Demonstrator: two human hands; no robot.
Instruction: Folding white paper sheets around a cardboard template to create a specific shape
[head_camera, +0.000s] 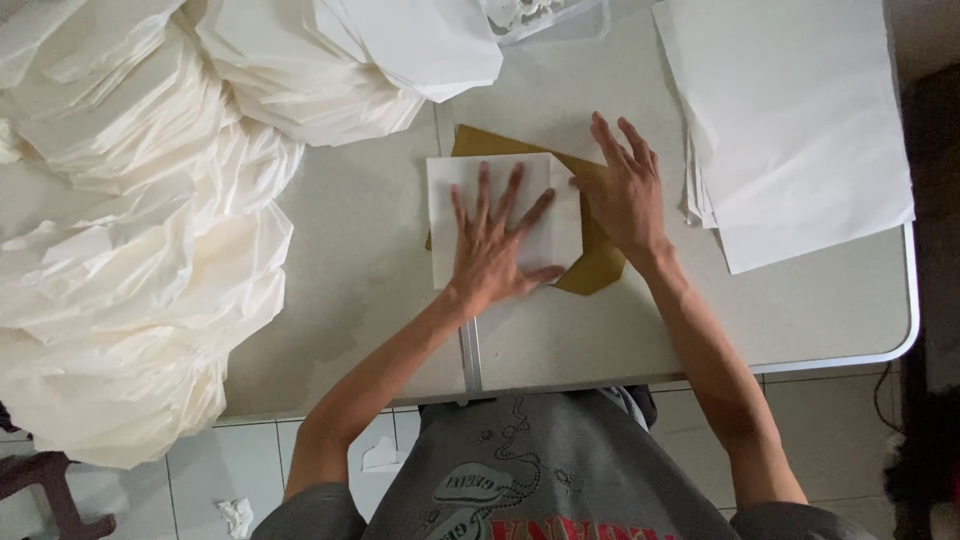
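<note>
A folded white paper sheet (450, 190) lies on a brown cardboard piece (598, 268) in the middle of the beige table (360, 250). My left hand (495, 245) presses flat on the white sheet, fingers spread. My right hand (625, 190) rests at the sheet's right edge, fingers extended, touching the paper and the cardboard under it. Neither hand grips anything.
A large heap of crumpled white paper (130, 230) covers the table's left side and hangs over its edge. A stack of flat white sheets (790, 120) lies at the right. More folded white paper (340, 60) sits at the back. Tiled floor below with paper scraps (238, 517).
</note>
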